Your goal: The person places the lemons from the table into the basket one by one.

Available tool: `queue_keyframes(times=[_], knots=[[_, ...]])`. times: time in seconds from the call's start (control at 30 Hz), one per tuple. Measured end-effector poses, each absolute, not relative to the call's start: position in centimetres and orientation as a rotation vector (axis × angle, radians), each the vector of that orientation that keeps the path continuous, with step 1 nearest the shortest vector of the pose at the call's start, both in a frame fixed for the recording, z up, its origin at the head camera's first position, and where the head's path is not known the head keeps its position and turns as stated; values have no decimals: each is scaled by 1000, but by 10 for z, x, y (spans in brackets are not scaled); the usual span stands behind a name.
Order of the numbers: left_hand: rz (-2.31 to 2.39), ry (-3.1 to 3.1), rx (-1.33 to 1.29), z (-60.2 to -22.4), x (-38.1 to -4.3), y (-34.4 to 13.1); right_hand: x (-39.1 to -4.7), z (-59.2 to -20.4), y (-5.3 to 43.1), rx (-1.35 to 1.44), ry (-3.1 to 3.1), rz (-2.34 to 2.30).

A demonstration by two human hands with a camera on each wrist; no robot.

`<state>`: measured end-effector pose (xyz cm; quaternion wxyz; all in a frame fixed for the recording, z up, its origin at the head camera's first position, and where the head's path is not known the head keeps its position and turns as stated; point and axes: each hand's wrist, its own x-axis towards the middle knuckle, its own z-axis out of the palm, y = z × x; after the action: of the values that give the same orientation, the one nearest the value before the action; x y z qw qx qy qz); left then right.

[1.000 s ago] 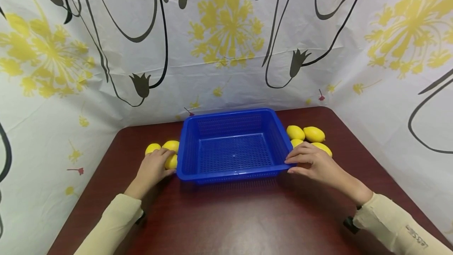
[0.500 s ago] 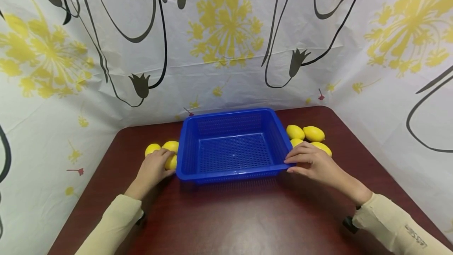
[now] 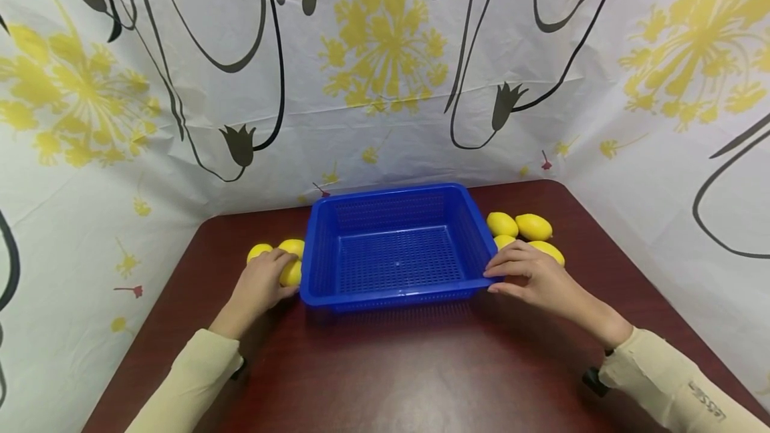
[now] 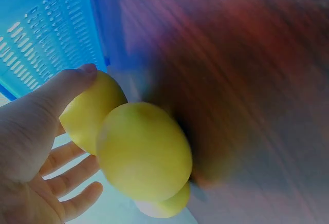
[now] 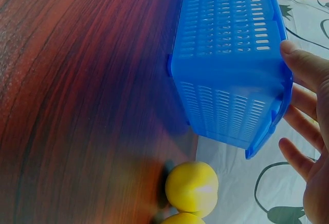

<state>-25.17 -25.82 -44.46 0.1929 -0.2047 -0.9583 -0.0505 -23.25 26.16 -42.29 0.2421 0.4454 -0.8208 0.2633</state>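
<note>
A blue perforated plastic basket (image 3: 397, 256) stands at the far middle of the table. My left hand (image 3: 257, 282) is at its left side, holding a lemon (image 4: 92, 113) with the thumb against it and the fingers round its far side. Another lemon (image 4: 144, 152) lies in front of that one in the left wrist view, and a third lemon (image 4: 169, 206) shows partly behind. At the basket's near right corner, my right hand (image 3: 538, 276) pinches the rim, thumb (image 5: 293, 52) outside and fingertips over the edge.
Several lemons (image 3: 534, 227) lie right of the basket, partly hidden by my right hand. The dark red-brown wooden table (image 3: 397, 366) meets a floral-patterned white sheet (image 3: 385, 139) along its back and sides.
</note>
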Motion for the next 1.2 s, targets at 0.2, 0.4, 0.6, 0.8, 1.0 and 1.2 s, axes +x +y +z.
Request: queue_keyframes(times=[0.2,0.4,0.6,0.8,1.0,1.2], knots=[[-110,-2703,-584,-436,-251,-257,-232,-422,261,1217,-2244,715],[-78,-2715,-592,-429,-252,-258,-231,-420,259,1232,-2213,718],[-41,-2702,-588,-424,-253,-262,-231,-421,260,1231,-2216,727],[-46,-2699,-587,-418,-252,-263,-231,-421,260,1231,-2221,718],[-63,-2696,-572,-408,-253,-264,-232,-422,260,1229,-2223,718],[-77,-2703,-562,-394,-254,-266,-230,-421,260,1225,-2230,718]])
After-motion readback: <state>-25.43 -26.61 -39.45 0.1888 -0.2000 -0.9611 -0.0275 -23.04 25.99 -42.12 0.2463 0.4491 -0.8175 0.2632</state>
